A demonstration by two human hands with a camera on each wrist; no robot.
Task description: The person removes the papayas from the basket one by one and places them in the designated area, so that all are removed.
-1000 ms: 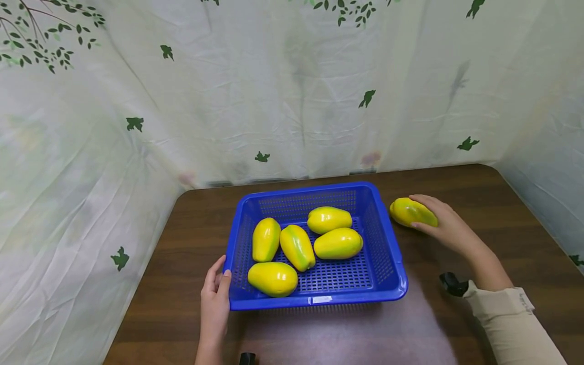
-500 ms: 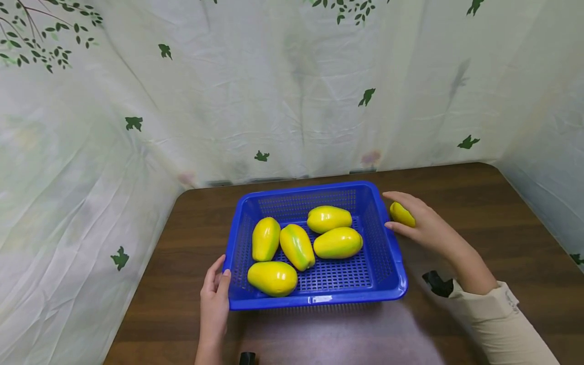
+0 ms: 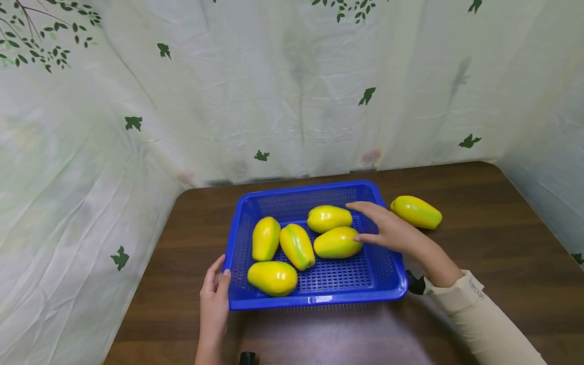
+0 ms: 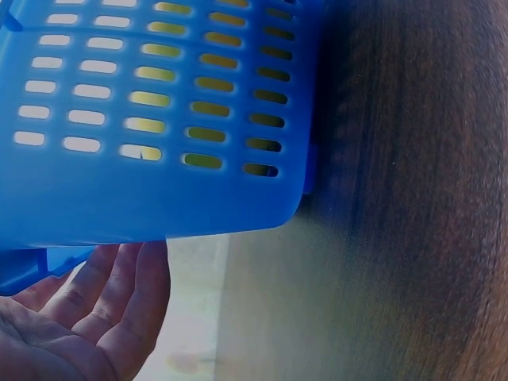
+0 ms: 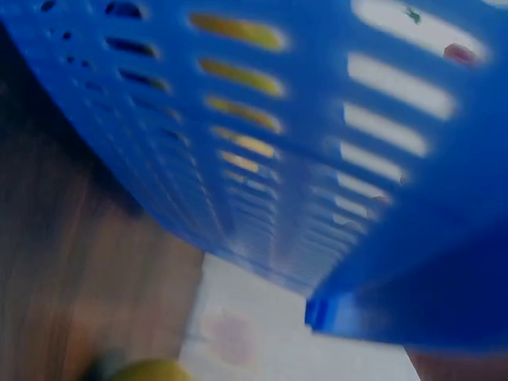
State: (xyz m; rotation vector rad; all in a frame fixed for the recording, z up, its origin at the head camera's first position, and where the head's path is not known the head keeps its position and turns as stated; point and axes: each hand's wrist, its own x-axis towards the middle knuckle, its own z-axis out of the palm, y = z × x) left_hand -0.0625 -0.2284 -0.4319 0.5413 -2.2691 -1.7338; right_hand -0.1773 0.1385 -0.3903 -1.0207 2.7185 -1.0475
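From the head view, a blue basket (image 3: 319, 248) sits near the middle of the desk (image 3: 479, 263), holding five yellow-green papayas. The left hand (image 3: 214, 304) lies with straight fingers against the basket's front-left corner, probably to steady it. The right hand (image 3: 388, 230) reaches over the basket's right rim, fingers spread and relaxed, over the right-hand papaya (image 3: 337, 243) and holding nothing. A sixth papaya (image 3: 416, 212) lies on the desk just beside the basket's far right corner.

The left wrist view shows the open palm (image 4: 87, 317) under the basket's rim (image 4: 159, 206).

The right wrist view, blurred, shows only the basket wall (image 5: 317, 159); no fingers appear.
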